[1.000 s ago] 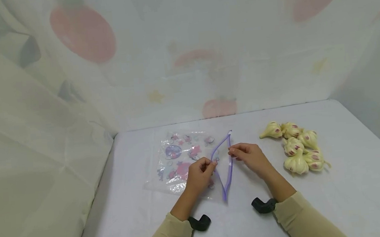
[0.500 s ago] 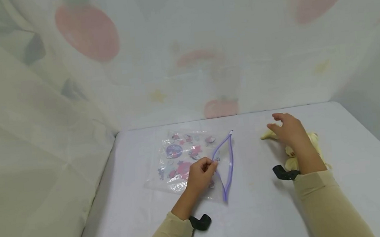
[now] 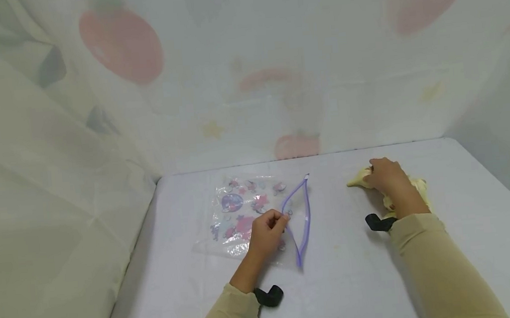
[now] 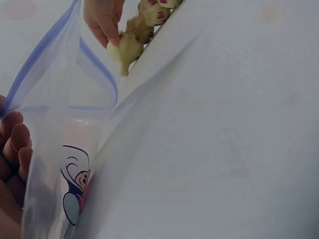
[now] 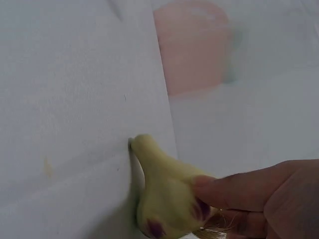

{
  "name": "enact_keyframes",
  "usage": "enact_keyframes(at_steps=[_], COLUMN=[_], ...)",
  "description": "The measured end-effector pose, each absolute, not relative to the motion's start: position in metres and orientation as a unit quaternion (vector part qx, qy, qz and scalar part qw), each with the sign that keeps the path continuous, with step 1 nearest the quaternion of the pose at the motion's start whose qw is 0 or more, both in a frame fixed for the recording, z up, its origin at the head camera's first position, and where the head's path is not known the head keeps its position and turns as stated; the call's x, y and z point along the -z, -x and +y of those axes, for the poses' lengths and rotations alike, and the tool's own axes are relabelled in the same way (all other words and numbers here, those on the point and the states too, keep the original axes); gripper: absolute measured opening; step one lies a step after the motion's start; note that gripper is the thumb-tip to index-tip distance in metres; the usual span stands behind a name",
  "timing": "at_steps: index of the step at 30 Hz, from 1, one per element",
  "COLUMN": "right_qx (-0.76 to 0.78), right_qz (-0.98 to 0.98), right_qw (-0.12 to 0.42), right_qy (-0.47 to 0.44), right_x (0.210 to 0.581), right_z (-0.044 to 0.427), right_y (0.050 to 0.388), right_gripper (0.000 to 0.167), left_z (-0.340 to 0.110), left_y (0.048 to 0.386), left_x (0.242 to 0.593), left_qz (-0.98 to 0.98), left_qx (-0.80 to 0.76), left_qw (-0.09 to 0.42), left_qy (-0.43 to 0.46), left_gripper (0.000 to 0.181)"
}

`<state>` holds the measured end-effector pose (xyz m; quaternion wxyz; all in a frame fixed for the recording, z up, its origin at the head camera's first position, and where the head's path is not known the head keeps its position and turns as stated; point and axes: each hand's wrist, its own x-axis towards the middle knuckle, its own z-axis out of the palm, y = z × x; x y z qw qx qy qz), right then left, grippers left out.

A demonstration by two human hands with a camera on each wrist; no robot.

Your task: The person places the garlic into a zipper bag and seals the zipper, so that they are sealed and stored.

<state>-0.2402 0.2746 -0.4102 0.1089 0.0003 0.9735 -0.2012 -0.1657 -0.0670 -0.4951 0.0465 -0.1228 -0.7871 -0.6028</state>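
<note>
A clear plastic zip bag [image 3: 236, 205] with pink and purple printing lies flat on the table, its purple-edged mouth spread apart towards the right. My left hand [image 3: 265, 234] pinches the near side of that mouth; in the left wrist view its curled fingers [image 4: 20, 139] are beside the bag's wall [image 4: 75, 134]. Over at the right, my right hand [image 3: 390, 181] grips the leftmost garlic bulb [image 3: 359, 178]. The right wrist view has the thumb pressed on this pale, purple-marked bulb [image 5: 172, 191], its stem pointing away and its roots by the fingers.
More garlic bulbs [image 3: 420, 187] lie in a cluster under and behind the right forearm, partly hidden. A white cloth covers the table [image 3: 336, 282]. Printed fabric walls [image 3: 234, 125] rise at the back and both sides.
My right hand has let go of the bag's mouth, moved right to the garlic and lowered onto the leftmost bulb. The left hand keeps its hold on the bag, whose mouth stays spread.
</note>
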Motion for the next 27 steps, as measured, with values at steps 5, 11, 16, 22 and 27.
enact_keyframes(at_steps=[5,11,16,22,27], right_qx=[0.195,0.233,0.294,0.365,0.401], right_qz=[0.976,0.968,0.950,0.928,0.913], right_qw=[0.089,0.087,0.101,0.078,0.065], right_qy=[0.043,0.044,0.012,-0.012,-0.023], right_x=[0.413,0.420,0.429,0.444,0.452], right_z=[0.263,0.249,0.239,0.237,0.235], right_y=[0.241,0.234,0.226,0.216,0.211], right_gripper=[0.070,0.066,0.068,0.075,0.079], left_z=[-0.066,-0.063,-0.062,-0.061,-0.061], left_y=[0.166,0.168,0.168,0.167,0.166], left_x=[0.496,0.498,0.497,0.495,0.496], left_qz=[-0.783,-0.781,-0.783,-0.781,-0.785], left_qx=[0.607,0.608,0.605,0.609,0.603], left_qw=[0.048,0.049,0.048,0.048,0.047], left_qy=[0.126,0.138,0.137,0.131,0.131], left_gripper=[0.024,0.022,0.022,0.020,0.020])
